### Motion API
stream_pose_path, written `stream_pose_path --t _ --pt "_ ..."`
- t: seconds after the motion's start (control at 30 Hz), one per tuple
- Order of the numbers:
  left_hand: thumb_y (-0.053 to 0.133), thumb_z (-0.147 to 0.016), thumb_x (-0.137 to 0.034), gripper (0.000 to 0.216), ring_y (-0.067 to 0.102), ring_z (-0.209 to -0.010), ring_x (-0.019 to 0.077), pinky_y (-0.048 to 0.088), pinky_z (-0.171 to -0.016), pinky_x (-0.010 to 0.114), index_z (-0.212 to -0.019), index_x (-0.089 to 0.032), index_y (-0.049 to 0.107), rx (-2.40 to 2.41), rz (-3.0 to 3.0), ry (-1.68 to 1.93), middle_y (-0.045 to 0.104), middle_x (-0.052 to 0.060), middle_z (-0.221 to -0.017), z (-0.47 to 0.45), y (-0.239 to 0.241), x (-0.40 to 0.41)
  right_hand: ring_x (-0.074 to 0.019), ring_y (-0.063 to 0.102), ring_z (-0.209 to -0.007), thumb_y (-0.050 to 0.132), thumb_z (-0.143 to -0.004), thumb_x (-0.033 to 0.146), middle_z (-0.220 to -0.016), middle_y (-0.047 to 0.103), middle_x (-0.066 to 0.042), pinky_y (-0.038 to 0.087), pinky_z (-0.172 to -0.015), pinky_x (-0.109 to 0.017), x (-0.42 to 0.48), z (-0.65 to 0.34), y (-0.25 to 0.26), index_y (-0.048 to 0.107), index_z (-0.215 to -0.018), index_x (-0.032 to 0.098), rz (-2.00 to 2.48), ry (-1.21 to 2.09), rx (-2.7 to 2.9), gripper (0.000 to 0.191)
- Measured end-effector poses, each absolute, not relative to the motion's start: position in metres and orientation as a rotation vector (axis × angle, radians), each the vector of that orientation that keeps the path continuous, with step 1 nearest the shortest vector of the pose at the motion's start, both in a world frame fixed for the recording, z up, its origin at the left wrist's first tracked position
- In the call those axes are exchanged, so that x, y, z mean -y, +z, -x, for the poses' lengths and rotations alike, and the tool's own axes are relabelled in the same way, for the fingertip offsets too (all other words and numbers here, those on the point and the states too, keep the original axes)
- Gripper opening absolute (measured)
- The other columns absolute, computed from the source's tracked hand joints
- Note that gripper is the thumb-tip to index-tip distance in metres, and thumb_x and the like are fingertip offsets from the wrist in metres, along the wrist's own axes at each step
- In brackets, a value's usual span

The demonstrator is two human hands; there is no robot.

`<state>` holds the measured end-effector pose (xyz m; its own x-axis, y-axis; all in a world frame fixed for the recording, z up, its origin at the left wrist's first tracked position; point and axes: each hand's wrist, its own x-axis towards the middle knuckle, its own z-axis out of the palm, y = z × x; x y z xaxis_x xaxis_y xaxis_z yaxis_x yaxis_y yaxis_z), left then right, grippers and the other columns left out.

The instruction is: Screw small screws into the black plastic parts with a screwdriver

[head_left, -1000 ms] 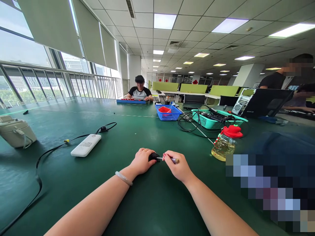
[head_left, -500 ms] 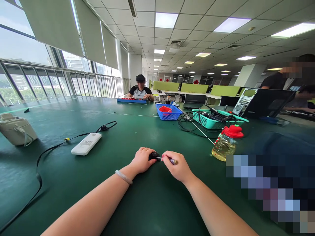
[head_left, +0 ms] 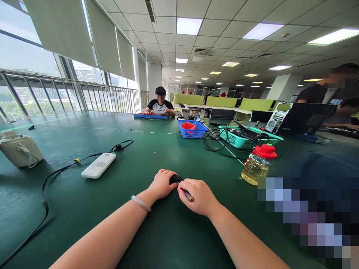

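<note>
My left hand [head_left: 162, 184] rests on the green table [head_left: 157, 231], fingers curled around a small black object [head_left: 175, 179] that it pins to the surface. A pale bracelet [head_left: 141, 203] sits on that wrist. My right hand [head_left: 198, 196] is closed in a pinch on a thin screwdriver [head_left: 187, 195] with a brassy end. The tool's tip points up-left into the black object and its handle end sticks out toward me. Both hands touch at the black object.
A white power bank [head_left: 98, 165] with a black cable [head_left: 45, 186] lies left. A beige bag [head_left: 19, 150] is far left. An oil bottle with a red cap [head_left: 258, 164] stands right. Blue basket [head_left: 192, 129] and teal basket [head_left: 241, 136] sit behind. Other people sit far back and right.
My right hand has shifted left and toward me, tilting the screwdriver so its handle end now points down-right instead of sideways. The left hand has stayed put.
</note>
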<state>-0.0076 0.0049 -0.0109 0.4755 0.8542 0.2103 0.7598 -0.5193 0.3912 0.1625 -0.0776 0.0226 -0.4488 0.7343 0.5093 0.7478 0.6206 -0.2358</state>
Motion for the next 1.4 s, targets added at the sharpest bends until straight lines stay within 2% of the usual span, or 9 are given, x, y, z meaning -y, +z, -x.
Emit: stream_pose_path --t 0.13,0.3,0.57,0.7,0.87,0.97,1.23,1.4 --pt "0.058 -0.08 -0.026 0.036 0.048 -0.123 0.0284 0.037 -0.109 0.042 -0.115 -0.023 0.065 -1.385 -2.485 0.558 0.067 0.003 -0.124 0.008 -0.011 -0.005 -0.012 0.049 -0.056 0.051 -0.086 0.023 -0.067 0.059 -0.001 0.03 -0.056 -0.026 0.08 -0.156 0.02 0.06 -0.072 0.019 1.159 -0.16 2.368 0.017" --pt "0.059 -0.079 -0.026 0.037 0.049 -0.122 0.028 0.038 -0.108 0.042 -0.115 -0.024 0.065 -1.376 -2.483 0.562 0.067 0.003 -0.123 0.008 -0.012 -0.006 -0.0116 0.048 -0.056 0.055 -0.083 0.025 -0.068 0.059 0.0 0.03 -0.055 -0.026 0.081 -0.152 0.015 0.06 -0.073 0.02 1.157 -0.1 2.375 0.012" --pt "0.062 -0.083 -0.032 0.034 0.049 -0.121 0.0297 0.039 -0.106 0.044 -0.116 -0.023 0.064 -1.353 -2.501 0.562 0.067 0.004 -0.122 0.009 -0.011 -0.005 -0.0126 0.047 -0.059 0.045 -0.089 0.029 -0.063 0.053 0.001 0.034 -0.057 -0.024 0.07 -0.163 0.018 0.055 -0.067 0.02 1.182 0.398 1.884 0.026" --pt "0.064 -0.083 -0.033 0.034 0.05 -0.12 0.029 0.038 -0.107 0.043 -0.116 -0.023 0.064 -1.354 -2.505 0.544 0.066 0.004 -0.122 0.009 -0.009 -0.004 -0.0117 0.04 -0.052 0.047 -0.088 0.039 -0.055 0.045 0.004 0.031 -0.051 -0.025 0.06 -0.171 0.011 0.056 -0.066 0.021 1.209 0.643 1.647 0.03" --pt "0.064 -0.084 -0.033 0.037 0.048 -0.123 0.0291 0.037 -0.108 0.043 -0.12 -0.024 0.061 -1.382 -2.487 0.529 0.065 0.005 -0.123 0.008 -0.009 -0.003 -0.0114 0.039 -0.047 0.049 -0.086 0.047 -0.053 0.044 0.004 0.03 -0.046 -0.025 0.052 -0.174 0.001 0.058 -0.069 0.021 1.187 0.824 1.473 0.033" --pt "0.064 -0.083 -0.033 0.042 0.047 -0.124 0.0292 0.037 -0.108 0.043 -0.124 -0.023 0.058 -1.405 -2.468 0.541 0.064 0.007 -0.124 0.008 -0.009 -0.003 -0.0113 0.04 -0.046 0.049 -0.086 0.048 -0.053 0.045 0.004 0.03 -0.045 -0.024 0.052 -0.174 0.0 0.058 -0.069 0.021 1.177 0.83 1.472 0.034" --pt "0.06 -0.088 -0.039 0.031 0.049 -0.121 0.0285 0.039 -0.106 0.044 -0.114 -0.023 0.064 -1.376 -2.474 0.574 0.066 0.006 -0.119 0.008 -0.013 -0.007 -0.0113 0.038 -0.052 0.048 -0.088 0.041 -0.054 0.042 0.004 0.03 -0.051 -0.025 0.064 -0.169 0.013 0.057 -0.066 0.02 1.185 0.634 1.656 0.032" --pt "0.06 -0.087 -0.036 0.027 0.05 -0.12 0.0281 0.038 -0.106 0.043 -0.112 -0.025 0.065 -1.35 -2.499 0.578 0.068 0.003 -0.118 0.008 -0.013 -0.008 -0.0126 0.045 -0.058 0.047 -0.09 0.034 -0.06 0.05 0.002 0.035 -0.057 -0.024 0.067 -0.166 0.017 0.058 -0.067 0.02 1.123 0.491 1.803 0.029"
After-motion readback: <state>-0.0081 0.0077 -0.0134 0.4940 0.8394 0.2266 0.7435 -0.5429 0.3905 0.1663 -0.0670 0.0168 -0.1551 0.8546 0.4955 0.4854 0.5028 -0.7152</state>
